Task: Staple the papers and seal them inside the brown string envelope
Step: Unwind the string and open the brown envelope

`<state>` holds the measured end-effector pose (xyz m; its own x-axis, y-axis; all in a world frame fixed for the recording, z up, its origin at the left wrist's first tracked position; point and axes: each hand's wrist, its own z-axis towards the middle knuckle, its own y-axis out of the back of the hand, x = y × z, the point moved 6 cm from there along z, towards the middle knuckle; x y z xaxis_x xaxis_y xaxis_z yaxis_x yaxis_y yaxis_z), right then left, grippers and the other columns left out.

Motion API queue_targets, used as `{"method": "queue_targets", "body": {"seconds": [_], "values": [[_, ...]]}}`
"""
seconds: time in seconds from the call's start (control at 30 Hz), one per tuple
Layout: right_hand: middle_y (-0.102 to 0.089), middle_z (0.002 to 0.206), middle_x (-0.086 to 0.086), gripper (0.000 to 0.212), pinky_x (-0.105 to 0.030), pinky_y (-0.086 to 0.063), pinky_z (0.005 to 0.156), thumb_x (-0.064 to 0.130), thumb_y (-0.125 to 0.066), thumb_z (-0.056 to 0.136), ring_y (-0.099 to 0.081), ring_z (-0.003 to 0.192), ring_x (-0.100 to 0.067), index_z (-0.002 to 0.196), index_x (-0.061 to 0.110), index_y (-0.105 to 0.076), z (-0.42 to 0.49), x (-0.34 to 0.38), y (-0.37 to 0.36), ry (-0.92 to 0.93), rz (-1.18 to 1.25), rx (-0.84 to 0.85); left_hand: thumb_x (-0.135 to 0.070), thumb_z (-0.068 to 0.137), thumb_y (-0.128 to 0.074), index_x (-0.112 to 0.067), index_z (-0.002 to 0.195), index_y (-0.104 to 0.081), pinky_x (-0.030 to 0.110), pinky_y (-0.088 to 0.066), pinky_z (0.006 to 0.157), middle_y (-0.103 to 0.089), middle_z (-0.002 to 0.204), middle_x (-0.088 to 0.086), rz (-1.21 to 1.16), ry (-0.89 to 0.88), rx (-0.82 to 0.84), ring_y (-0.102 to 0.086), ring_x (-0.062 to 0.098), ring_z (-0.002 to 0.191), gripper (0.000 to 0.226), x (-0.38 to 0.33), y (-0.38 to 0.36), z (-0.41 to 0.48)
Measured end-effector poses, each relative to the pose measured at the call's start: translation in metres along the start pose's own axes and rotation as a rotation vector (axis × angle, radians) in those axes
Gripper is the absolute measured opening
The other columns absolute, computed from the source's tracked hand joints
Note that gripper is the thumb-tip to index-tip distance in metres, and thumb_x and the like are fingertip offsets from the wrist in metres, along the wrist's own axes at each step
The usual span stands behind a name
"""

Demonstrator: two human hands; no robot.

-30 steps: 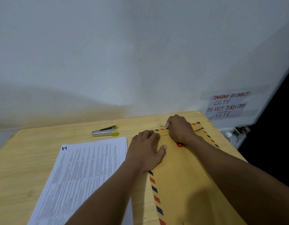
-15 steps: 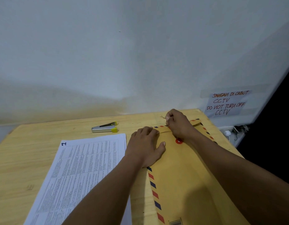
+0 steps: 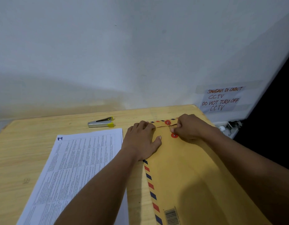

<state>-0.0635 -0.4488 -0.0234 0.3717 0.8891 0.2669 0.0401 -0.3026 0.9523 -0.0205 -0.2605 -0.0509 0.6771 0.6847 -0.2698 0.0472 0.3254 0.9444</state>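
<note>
— Envelope (image 3: 189, 168) open yet?

— No. It lies flat under my left hand (image 3: 140, 140), fingers spread. A second ago my right hand (image 3: 190, 129) hid the flap. Now both red buttons (image 3: 167, 122) show, and it pinches the string (image 3: 170, 127) between them. Papers (image 3: 78, 168) wait outside at nine o'clock, so I'm probably unwinding.

A: Anything reading?
B: The taped note (image 3: 220, 99) on the wall (image 3: 108, 54) at 2 o'clock is saying "JANGAN DI CABUT CCTV / DO NOT TURN OFF CCTV".
A: And the papers (image 3: 78, 168)?
B: At 8 o'clock, showing a blue "1" in the top corner; the body print is blurring out. The envelope (image 3: 189, 176) is carrying a barcode (image 3: 171, 216) at 5 o'clock, digits unreadable.
</note>
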Motion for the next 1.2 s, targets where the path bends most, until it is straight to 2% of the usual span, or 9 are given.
{"method": "queue_targets", "body": {"seconds": [0.1,0.23,0.37,0.47,0.6,0.8,0.87,1.03,1.2], "values": [[-0.062,0.070,0.000,0.034,-0.032,-0.045,0.068,0.046,-0.072,0.086,-0.060,0.075,-0.019,0.072,0.018,-0.062,-0.010,0.009,0.005,0.054,-0.069,0.090,-0.063,0.095,-0.041,-0.029,0.142,-0.048,0.039,-0.033,0.111,-0.047,0.145,-0.002,0.007,0.007,-0.010,-0.042,0.021,0.134,0.058,0.001,0.001,0.000],[-0.062,0.074,0.001,0.025,-0.031,-0.042,0.068,0.036,-0.072,0.089,-0.058,0.076,-0.019,0.074,0.016,-0.065,-0.021,0.017,0.001,0.105,-0.093,0.251,-0.063,0.096,-0.040,-0.028,0.142,-0.048,0.039,-0.033,0.111,-0.047,0.145,-0.002,0.019,0.006,-0.004,-0.042,0.021,0.134,0.059,0.000,0.001,0.000],[-0.061,0.076,0.011,0.020,-0.027,-0.039,0.064,0.030,-0.067,0.095,-0.056,0.076,-0.012,0.075,0.025,-0.065,-0.017,0.048,0.006,0.211,0.070,0.189,-0.062,0.097,-0.040,-0.026,0.143,-0.048,0.039,-0.033,0.111,-0.047,0.146,0.000,0.029,-0.017,-0.010,-0.042,0.023,0.134,0.058,0.001,0.000,-0.001],[-0.066,0.099,0.005,0.015,-0.028,-0.040,0.079,0.030,-0.064,0.098,-0.056,0.095,-0.017,0.092,0.018,-0.070,0.006,0.071,0.018,0.267,0.164,0.079,-0.062,0.097,-0.040,-0.029,0.143,-0.048,0.039,-0.030,0.113,-0.045,0.148,-0.002,0.012,-0.025,-0.012,-0.040,0.022,0.136,0.057,0.001,-0.003,-0.002],[-0.062,0.129,-0.006,0.016,-0.035,-0.040,0.091,0.026,-0.059,0.101,-0.055,0.116,-0.024,0.102,0.013,-0.067,0.044,0.073,0.033,0.153,0.498,-0.025,-0.063,0.096,-0.039,-0.031,0.143,-0.047,0.039,-0.028,0.115,-0.044,0.148,-0.003,0.001,-0.031,-0.022,-0.039,0.020,0.137,0.057,0.003,-0.003,-0.001],[-0.057,0.081,-0.010,0.013,-0.033,-0.048,0.063,0.022,-0.045,0.107,-0.065,0.080,-0.025,0.103,0.013,-0.054,0.054,0.028,0.033,-0.108,1.033,-0.017,-0.064,0.096,-0.037,-0.031,0.142,-0.047,0.039,-0.029,0.114,-0.044,0.146,-0.004,0.012,-0.034,-0.018,-0.039,0.020,0.135,0.057,0.004,-0.005,0.001],[-0.054,0.086,-0.009,0.015,-0.035,-0.044,0.065,0.024,-0.044,0.107,-0.057,0.076,-0.023,0.104,0.013,-0.054,0.053,0.010,0.031,-0.131,0.897,-0.077,-0.063,0.096,-0.038,-0.032,0.142,-0.047,0.038,-0.028,0.113,-0.044,0.146,-0.004,0.007,-0.031,-0.021,-0.039,0.019,0.135,0.056,0.004,-0.004,0.001],[-0.062,0.115,-0.004,0.019,-0.034,-0.044,0.084,0.033,-0.065,0.096,-0.056,0.109,-0.023,0.101,0.015,-0.063,0.043,-0.011,0.027,0.021,0.303,-0.097,-0.062,0.097,-0.039,-0.032,0.142,-0.047,0.038,-0.028,0.113,-0.044,0.145,-0.004,0.012,-0.021,-0.013,-0.039,0.019,0.135,0.055,0.004,-0.003,0.001],[-0.069,0.082,-0.001,0.039,-0.035,-0.045,0.077,0.050,-0.075,0.081,-0.063,0.087,-0.021,0.081,0.011,-0.077,0.006,-0.015,0.019,0.052,0.037,0.244,-0.062,0.096,-0.040,-0.031,0.139,-0.048,0.039,-0.029,0.113,-0.045,0.144,-0.003,0.007,-0.008,-0.002,-0.040,0.021,0.133,0.054,0.004,-0.002,0.003]]}}
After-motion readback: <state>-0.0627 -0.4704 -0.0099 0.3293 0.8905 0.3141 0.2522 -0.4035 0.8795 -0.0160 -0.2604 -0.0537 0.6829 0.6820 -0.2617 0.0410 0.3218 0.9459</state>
